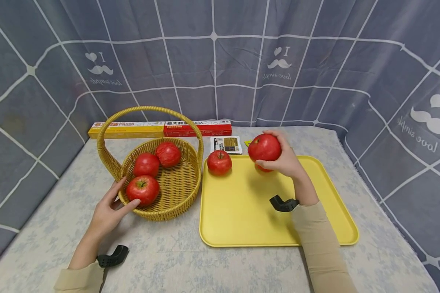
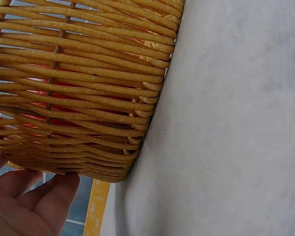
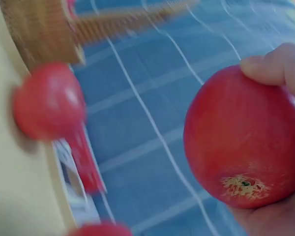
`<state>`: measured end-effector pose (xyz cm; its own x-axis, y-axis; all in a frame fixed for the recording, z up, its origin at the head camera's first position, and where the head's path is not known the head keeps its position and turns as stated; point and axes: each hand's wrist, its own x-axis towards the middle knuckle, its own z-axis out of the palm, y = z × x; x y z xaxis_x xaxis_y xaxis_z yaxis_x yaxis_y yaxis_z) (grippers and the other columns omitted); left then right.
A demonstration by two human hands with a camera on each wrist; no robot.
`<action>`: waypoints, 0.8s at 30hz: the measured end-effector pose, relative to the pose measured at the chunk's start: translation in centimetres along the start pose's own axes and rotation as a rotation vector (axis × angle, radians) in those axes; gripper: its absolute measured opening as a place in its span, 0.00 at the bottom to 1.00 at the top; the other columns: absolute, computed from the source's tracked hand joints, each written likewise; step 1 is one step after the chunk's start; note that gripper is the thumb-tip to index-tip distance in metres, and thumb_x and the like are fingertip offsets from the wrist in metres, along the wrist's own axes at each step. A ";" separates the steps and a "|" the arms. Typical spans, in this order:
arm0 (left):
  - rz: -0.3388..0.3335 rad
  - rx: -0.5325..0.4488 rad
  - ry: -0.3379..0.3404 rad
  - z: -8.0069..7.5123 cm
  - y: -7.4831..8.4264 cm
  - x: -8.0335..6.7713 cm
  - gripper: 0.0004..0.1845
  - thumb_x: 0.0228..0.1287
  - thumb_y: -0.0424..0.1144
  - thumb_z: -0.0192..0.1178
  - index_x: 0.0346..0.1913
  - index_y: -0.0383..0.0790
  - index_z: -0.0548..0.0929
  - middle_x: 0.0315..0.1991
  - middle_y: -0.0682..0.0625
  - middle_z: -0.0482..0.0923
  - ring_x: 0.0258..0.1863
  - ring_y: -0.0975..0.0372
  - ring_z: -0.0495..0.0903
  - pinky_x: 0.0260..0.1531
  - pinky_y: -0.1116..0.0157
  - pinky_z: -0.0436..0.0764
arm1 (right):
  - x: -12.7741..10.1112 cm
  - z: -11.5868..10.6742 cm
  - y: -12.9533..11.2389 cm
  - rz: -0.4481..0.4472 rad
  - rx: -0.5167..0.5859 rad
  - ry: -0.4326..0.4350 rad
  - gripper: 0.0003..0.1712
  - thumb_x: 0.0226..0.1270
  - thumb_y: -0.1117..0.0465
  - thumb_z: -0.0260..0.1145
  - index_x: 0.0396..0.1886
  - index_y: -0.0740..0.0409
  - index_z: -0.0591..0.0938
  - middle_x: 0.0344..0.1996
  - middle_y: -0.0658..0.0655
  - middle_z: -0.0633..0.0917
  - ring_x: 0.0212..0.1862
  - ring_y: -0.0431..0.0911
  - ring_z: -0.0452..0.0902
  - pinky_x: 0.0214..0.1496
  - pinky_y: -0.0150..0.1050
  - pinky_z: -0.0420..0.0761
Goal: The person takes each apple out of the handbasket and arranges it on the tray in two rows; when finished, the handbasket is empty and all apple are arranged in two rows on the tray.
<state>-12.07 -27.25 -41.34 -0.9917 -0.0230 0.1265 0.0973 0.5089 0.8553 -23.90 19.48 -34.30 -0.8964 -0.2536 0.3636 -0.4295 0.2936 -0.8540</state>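
— Head view first: where's the apple the right hand has?

— Lifted just above the far end of the yellow tray, fingers and thumb curled round it. The right wrist view shows its underside facing the camera, so the grip looks to come from the side and back, leaving the bottom free.

— And the other one on the tray?

— A second apple sits at the tray's far left corner, near the held one but not touching it.

— The left hand?

— Fingers straight, spread against the near wall of the wicker basket, holding nothing. I'd judge it steadies the basket. Three more apples lie inside, under the arched handle.

— Anything behind?

— Two long boxes against the cloth backdrop, and a small packet just past the tray.
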 end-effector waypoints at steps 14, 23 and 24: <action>0.004 -0.005 -0.002 0.1 0.0 -0.1 0.42 0.62 0.41 0.63 0.74 0.47 0.52 0.74 0.40 0.37 0.70 0.44 0.45 0.45 0.89 0.62 | -1.7 -7.2 7.1 0.321 0.015 0.426 0.43 0.54 0.66 0.72 0.66 0.49 0.59 0.64 0.55 0.63 0.65 0.53 0.57 0.62 0.50 0.69; -0.001 -0.002 0.000 0.0 0.2 0.1 0.42 0.62 0.42 0.63 0.74 0.47 0.51 0.74 0.39 0.36 0.70 0.43 0.45 0.44 0.89 0.62 | -2.8 -8.1 10.4 0.442 -0.059 0.458 0.48 0.50 0.66 0.74 0.65 0.56 0.54 0.64 0.60 0.60 0.65 0.56 0.56 0.64 0.52 0.65; -0.002 0.000 -0.002 0.0 0.3 0.1 0.42 0.63 0.42 0.63 0.74 0.46 0.51 0.74 0.39 0.36 0.70 0.43 0.44 0.44 0.89 0.62 | -2.8 -8.1 10.9 0.447 -0.052 0.455 0.48 0.50 0.66 0.74 0.65 0.56 0.54 0.64 0.61 0.59 0.66 0.56 0.56 0.64 0.52 0.65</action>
<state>-12.17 -27.09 -41.11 -0.9920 -0.0219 0.1241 0.0957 0.5092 0.8553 -26.93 30.88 -41.58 -0.9424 0.3169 0.1072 0.0026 0.3274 -0.9449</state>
